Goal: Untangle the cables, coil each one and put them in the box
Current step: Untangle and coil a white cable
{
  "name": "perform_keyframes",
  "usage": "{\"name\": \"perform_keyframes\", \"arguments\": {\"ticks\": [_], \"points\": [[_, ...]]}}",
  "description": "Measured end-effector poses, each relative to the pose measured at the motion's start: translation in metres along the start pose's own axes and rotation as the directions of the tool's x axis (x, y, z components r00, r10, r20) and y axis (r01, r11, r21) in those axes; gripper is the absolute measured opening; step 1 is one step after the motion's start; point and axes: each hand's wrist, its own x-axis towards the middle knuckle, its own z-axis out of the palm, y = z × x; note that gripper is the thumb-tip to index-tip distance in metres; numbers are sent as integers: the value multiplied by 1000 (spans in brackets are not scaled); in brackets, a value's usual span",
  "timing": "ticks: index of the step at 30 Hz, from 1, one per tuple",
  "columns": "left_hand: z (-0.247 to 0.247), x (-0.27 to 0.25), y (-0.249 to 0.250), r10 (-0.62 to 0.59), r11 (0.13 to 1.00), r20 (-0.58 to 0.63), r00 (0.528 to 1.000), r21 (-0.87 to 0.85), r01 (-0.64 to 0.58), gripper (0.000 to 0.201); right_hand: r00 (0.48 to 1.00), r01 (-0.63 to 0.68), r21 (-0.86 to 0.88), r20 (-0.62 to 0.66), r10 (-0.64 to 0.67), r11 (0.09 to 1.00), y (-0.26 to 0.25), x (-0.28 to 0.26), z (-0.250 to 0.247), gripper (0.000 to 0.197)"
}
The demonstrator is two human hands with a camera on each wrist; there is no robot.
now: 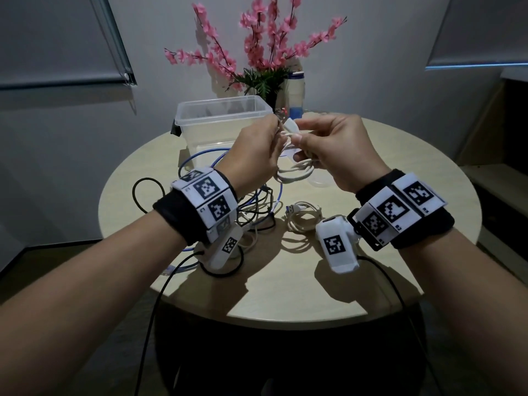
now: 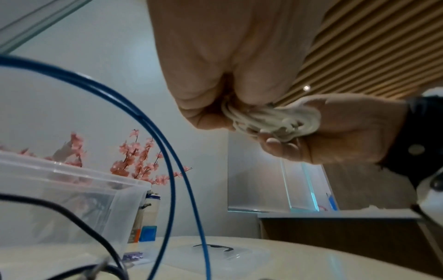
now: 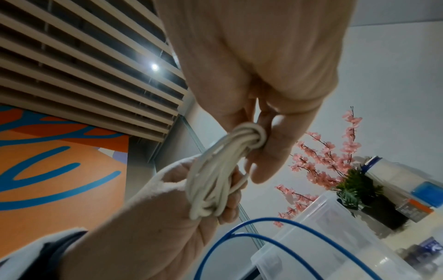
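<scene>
A white cable, coiled into a bundle, hangs above the round table between both hands. My left hand grips one end of the bundle. My right hand pinches the other end, where a turn of cable wraps round the strands. The clear plastic box stands open just behind the hands. A second white coil lies on the table below my right wrist. A blue cable and black cables lie tangled under my left wrist.
The box's clear lid lies flat on the table right of the box. A vase of pink flowers and a bottle stand at the table's far edge. Black leads run from the wrist cameras off the near edge.
</scene>
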Motion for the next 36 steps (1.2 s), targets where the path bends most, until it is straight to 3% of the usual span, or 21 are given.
{"name": "perform_keyframes", "arguments": {"ticks": [4,9,21,25,36], "points": [[2,-6,2,31,999,-3,1000,31,-31,10,999,27,-177,30,-22,984,5,3,1,23],[4,-10,5,1,998,-24,1000,56,0,13,996,24,-276,84,0,961,3,4,3,12],[6,-2,4,-113,974,5,994,196,110,17,998,-68,-222,1,69,973,5,5,11,19],[6,-7,7,-140,979,48,989,156,131,19,999,-51,-229,-27,46,972,9,3,14,16],[0,-10,2,-225,974,0,974,-5,225,23,997,-69,-135,-54,62,988,7,5,15,16]]}}
